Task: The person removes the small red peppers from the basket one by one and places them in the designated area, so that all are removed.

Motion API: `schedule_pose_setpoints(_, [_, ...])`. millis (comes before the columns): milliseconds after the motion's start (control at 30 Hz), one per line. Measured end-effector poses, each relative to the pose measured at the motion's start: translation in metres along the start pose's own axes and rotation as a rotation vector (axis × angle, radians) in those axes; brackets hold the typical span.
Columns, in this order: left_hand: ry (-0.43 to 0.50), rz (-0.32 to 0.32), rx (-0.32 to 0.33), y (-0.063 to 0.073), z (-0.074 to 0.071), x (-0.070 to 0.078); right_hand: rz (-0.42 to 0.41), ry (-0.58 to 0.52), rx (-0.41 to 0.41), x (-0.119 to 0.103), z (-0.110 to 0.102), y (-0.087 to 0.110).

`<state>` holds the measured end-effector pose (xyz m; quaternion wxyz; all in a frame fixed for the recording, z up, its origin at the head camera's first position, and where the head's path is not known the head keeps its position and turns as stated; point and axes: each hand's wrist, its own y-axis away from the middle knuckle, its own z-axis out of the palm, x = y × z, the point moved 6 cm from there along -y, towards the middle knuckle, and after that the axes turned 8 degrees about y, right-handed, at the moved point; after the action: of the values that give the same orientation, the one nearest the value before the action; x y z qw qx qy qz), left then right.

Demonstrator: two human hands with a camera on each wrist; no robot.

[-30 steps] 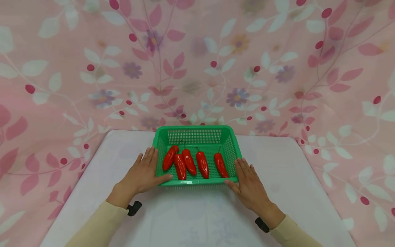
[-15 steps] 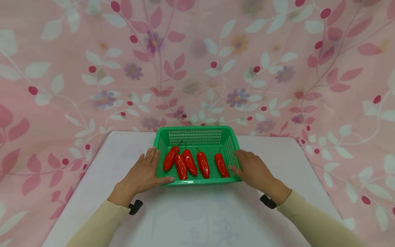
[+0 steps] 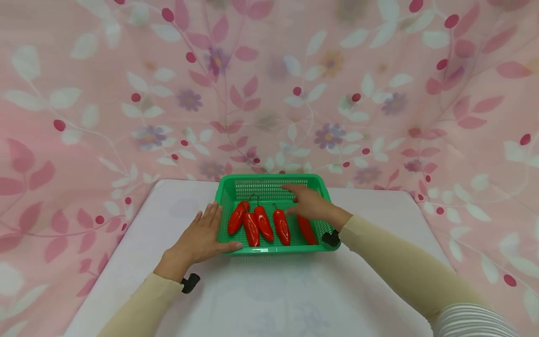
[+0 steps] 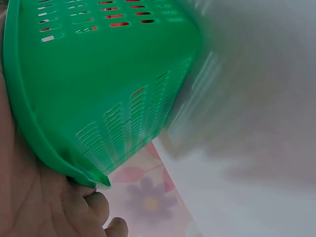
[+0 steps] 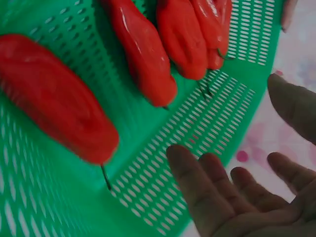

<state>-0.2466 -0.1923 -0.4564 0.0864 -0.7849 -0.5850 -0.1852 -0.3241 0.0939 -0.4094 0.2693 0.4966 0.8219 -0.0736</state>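
A green plastic basket (image 3: 278, 250) holds several glossy red chili peppers (image 3: 251, 229) with thin dark stems. My left hand (image 3: 200, 241) rests against the basket's left side, fingers straight, with the thumb along the front rim; in the left wrist view its palm (image 4: 44, 207) lies along the basket's rim. Over the right part of the basket hovers my right hand (image 3: 310, 204), fingers extended and nothing held. It partly covers the rightmost chili pepper (image 3: 307, 233) in the head view. The right wrist view shows that same pepper (image 5: 59, 101) lying apart from the others.
The basket stands on a table with a white cloth (image 3: 261, 295). Right behind the table hangs a pink curtain (image 3: 269, 93) with a leaf and flower print. Dark wrist-worn devices (image 3: 191, 283) sit at both wrists.
My right hand has left the basket's right side and moved left and up, over the inside of the basket. The left hand stays at the left side. The head view has shifted slightly.
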Motion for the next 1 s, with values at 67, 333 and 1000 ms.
schedule_pose_setpoints(67, [0.008, -0.005, -0.013, 0.000, 0.002, 0.000, 0.020, -0.067, -0.044, 0.004, 0.010, -0.010])
schedule_pose_setpoints(333, [-0.005, 0.027, -0.009, 0.002, 0.000, -0.004, 0.080, -0.282, -0.116, 0.016, 0.038, -0.028])
schedule_pose_setpoints(1000, [0.025, 0.029, -0.003, -0.001, -0.002, -0.008, 0.194, -0.278, -0.167, 0.034, 0.062, -0.043])
